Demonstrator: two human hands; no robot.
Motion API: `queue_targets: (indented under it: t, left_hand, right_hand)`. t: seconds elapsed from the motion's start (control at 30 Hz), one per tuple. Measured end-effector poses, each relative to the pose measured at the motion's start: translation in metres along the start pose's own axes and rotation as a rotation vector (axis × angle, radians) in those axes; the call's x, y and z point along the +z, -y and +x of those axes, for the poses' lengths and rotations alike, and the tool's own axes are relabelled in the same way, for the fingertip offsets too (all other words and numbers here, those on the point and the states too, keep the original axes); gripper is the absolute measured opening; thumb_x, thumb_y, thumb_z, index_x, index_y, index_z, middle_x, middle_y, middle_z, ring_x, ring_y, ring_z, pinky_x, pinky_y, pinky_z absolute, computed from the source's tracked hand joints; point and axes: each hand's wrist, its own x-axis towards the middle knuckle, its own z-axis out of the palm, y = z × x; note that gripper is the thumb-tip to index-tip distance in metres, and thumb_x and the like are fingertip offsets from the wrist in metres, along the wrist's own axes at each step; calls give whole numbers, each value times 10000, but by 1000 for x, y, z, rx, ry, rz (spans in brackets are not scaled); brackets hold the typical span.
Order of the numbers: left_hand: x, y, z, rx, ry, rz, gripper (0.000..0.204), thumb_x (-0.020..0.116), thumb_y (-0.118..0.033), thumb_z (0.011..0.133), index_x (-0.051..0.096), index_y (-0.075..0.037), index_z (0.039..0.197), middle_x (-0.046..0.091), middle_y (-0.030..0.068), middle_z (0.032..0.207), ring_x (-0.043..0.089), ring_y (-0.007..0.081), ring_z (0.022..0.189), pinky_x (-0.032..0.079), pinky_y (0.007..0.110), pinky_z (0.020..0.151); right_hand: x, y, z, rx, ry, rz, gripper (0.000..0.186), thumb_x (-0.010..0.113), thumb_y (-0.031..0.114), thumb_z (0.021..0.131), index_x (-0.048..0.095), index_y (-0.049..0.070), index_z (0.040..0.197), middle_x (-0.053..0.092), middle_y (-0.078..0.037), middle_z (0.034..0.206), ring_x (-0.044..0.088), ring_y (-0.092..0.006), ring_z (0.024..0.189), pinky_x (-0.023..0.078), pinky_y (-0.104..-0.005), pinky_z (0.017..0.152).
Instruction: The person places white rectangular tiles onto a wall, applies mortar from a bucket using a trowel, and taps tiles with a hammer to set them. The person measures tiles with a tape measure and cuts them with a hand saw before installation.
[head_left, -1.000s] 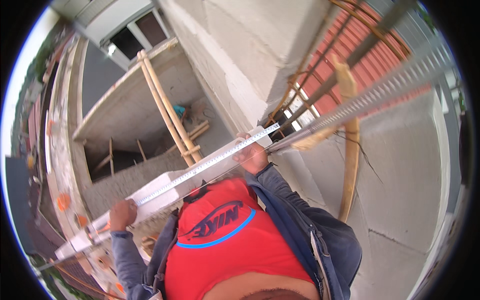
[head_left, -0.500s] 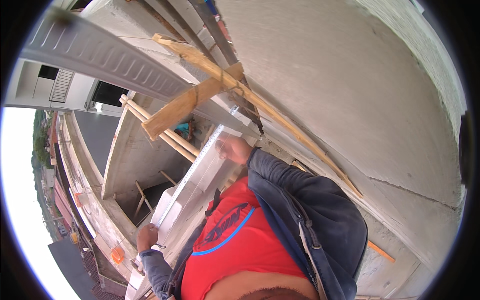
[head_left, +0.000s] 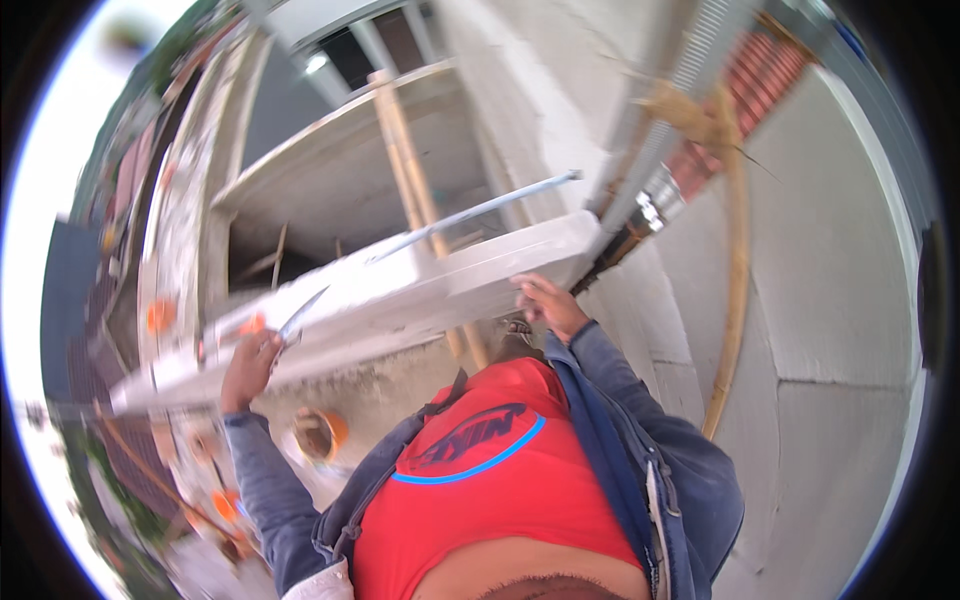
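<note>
My left hand (head_left: pixel 252 368) is closed around a tape measure, its case mostly hidden in the fingers. A short stretch of the pale blade (head_left: pixel 303 312) rises from that hand. Farther right, a long thin strip (head_left: pixel 480 209), apparently more of the blade, slants above the wall and ends in a small dark tip; blur hides whether the two join. Under it runs a low wall of pale blocks (head_left: pixel 480 270). Near the wall's right part, my right hand (head_left: pixel 552 305) has its fingers apart and loosely bent, with nothing seen in them.
Two wooden poles (head_left: pixel 405 160) stand beyond the wall, before a concrete recess. On the right are a ribbed metal post (head_left: pixel 690 90) and a curved wooden pole (head_left: pixel 738 270) against a grey wall. An orange bucket (head_left: pixel 322 435) sits below the block wall, near my left forearm.
My view has swung round. The tape blade lay along the block wall near my right hand; now it slants above the wall, apart from that hand. My left hand still holds the tape.
</note>
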Motion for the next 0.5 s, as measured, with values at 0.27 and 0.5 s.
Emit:
queue_targets:
  t: [0.27,0.5]
  left_hand:
    - [114,140,-311,-195,-156,-448,385,610,-363,1097,715,7,1114,706,141,974,676,277,922,543,397,846]
    - [356,190,-505,-545,-315,-660,424,563,-453,1087,735,-91,1226,760,201,1149,707,411,1078,540,464,958]
  right_hand:
    - [191,-5,-60,17,618,-409,696,642,447,1067,443,70,1618,685,-155,1326,689,-178,1028,555,-337,940]
    - [436,-92,-90,67,519,-53,845,560,514,1102,124,165,1737,383,-239,1672,440,-430,1507,385,-529,1225]
